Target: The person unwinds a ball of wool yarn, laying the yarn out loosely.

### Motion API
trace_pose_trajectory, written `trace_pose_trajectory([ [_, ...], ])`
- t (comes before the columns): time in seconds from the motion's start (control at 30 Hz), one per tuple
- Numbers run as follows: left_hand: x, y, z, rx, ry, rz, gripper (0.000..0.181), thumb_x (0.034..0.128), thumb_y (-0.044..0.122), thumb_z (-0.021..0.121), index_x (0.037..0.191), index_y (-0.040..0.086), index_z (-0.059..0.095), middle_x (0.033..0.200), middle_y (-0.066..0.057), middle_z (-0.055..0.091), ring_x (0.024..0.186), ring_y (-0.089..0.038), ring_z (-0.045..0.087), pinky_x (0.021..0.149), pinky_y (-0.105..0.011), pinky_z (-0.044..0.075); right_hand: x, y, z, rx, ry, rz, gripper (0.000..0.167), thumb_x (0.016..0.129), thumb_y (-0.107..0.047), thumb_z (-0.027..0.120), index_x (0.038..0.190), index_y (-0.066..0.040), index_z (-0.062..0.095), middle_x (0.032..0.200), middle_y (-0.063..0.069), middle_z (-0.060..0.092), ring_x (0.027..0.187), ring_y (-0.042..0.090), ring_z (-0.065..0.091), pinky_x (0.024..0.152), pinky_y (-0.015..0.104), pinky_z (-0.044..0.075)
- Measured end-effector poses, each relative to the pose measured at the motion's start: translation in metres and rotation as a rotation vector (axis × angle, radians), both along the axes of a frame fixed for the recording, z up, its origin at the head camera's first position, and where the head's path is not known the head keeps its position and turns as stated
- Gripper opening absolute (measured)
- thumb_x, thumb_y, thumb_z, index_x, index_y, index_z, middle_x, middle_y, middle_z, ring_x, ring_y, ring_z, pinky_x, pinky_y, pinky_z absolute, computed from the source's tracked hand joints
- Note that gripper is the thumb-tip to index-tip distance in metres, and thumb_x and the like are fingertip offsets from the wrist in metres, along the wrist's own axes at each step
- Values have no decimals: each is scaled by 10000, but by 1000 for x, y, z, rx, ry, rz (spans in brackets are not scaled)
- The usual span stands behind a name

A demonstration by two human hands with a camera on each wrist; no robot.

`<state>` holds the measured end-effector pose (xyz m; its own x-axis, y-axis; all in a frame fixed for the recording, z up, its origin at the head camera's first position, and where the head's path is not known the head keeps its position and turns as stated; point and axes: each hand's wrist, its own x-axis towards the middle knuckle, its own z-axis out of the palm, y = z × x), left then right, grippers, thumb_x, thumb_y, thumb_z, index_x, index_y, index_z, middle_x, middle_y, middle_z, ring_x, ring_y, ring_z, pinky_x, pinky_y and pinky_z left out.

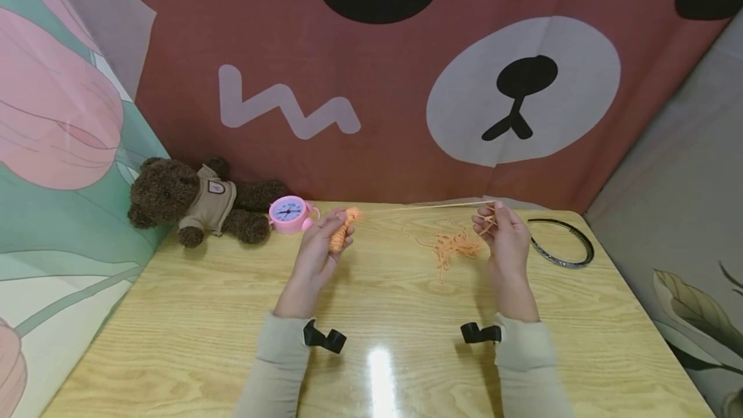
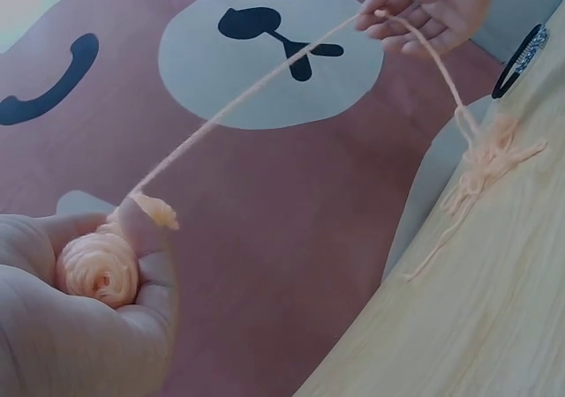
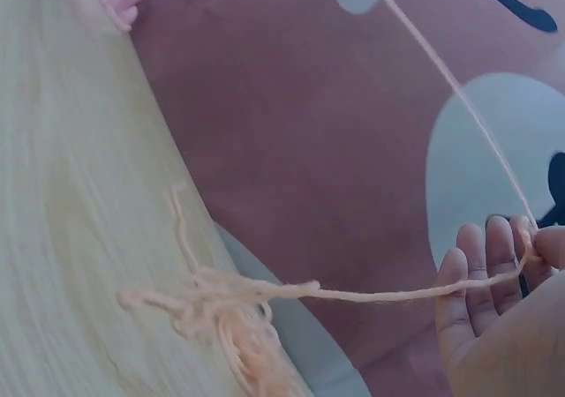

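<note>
Two hands work one orange yarn above the near part of the table [image 1: 406, 302]: the left hand [image 1: 316, 244] is curled round a wound roll [image 2: 99, 269], while the right hand [image 1: 507, 237] pinches the strand [image 2: 214, 126] between thumb and fingertip, its other fingers loosely bent. The step looks like winding, and it should go best with the left grip firm enough to steady the roll but not so hard that it squashes the turns. Even tension matters more than a strong pull; too tight, and the thread may bite into the coils or snag further back. It would help to let the feed slide through the right fingertips and to tease out each knot before it reaches them. The roll looks soft and matt, peach-orange, longer than wide, with ribbed turns along its side, a spiral at one end and a short loose tail sticking out near the top. From it the strand runs straight across to the right hand, then drops slacker to a tangle [image 1: 455, 245], a loopy heap lying on the table between the hands. Past these lie a dark headband [image 1: 571, 264] at right, a pink clock [image 1: 288, 213] and a brown bear [image 1: 211, 202] at left, with a printed cloth [image 1: 395, 115] behind.
</note>
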<state>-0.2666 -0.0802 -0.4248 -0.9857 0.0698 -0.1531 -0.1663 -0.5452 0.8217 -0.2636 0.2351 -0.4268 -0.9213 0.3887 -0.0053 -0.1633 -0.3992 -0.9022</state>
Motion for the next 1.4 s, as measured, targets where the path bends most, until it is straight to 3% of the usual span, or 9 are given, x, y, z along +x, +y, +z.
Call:
trace_pose_trajectory([
  [0.3,0,-2,0,-17,20,2,184,1025,114,585,1202,68,608,1022,-2,617,782,-54,626,631,-139,529,-3,18,-1,-76,-21,-69,265,1032,-268,592,1122,-44,700,895,37,695,763,146,724,655,231,605],
  [0.47,3,1,2,-104,42,-64,294,1030,111,559,1306,10,572,1050,-6,607,780,-61,634,620,-145,535,-5,16,-3,237,-163,-28,336,1056,-264,549,1369,-167,624,1213,-5,663,1100,150,673,887,226,574],
  [0.6,6,7,6,-152,55,-114,352,1029,114,550,1356,-13,518,1066,-13,593,752,-54,645,597,-142,532,-2,5,-3,534,-128,64,451,1078,-220,488,1528,-233,455,1515,24,494,1388,188,479,1114,280,456],
  [0.73,8,11,7,-175,55,-148,319,1023,118,570,1317,2,524,1052,-17,601,739,-66,641,586,-151,526,0,-18,-3,639,51,205,404,1079,-241,504,1472,-153,531,1447,111,567,1330,235,545,1079,283,496],
  [0.83,9,13,5,-209,66,-188,292,1016,119,590,1286,21,542,1024,-14,622,740,-77,646,592,-165,534,2,-41,-5,688,171,416,409,1071,-277,527,1444,-111,553,1365,146,623,1264,270,603,1040,305,534],
  [0.93,10,15,4,-248,90,-235,299,1006,120,607,1283,22,551,982,1,651,741,-80,662,611,-177,551,5,-64,-9,724,204,633,465,1058,-304,555,1490,-138,501,1400,138,609,1294,283,591,1064,407,528],
  [1.03,12,16,2,-279,118,-271,288,1007,114,604,1274,16,559,953,21,663,752,-74,662,625,-179,555,8,-78,-12,745,175,752,500,1046,-319,578,1509,-163,476,1325,134,654,1233,324,625,1061,520,513],
  [1.2,13,18,1,-297,131,-281,249,1000,83,600,1240,19,582,931,31,652,743,-66,640,610,-171,540,10,-79,-10,770,120,695,334,1043,-318,583,1200,-49,703,869,83,684,857,233,673,932,503,571],
  [1.4,14,18,3,-309,129,-296,323,995,69,599,1292,-58,579,895,47,660,738,-65,626,609,-171,529,6,-68,-9,740,91,573,368,1049,-330,570,971,-4,721,1035,152,695,788,146,639,953,436,578],
])
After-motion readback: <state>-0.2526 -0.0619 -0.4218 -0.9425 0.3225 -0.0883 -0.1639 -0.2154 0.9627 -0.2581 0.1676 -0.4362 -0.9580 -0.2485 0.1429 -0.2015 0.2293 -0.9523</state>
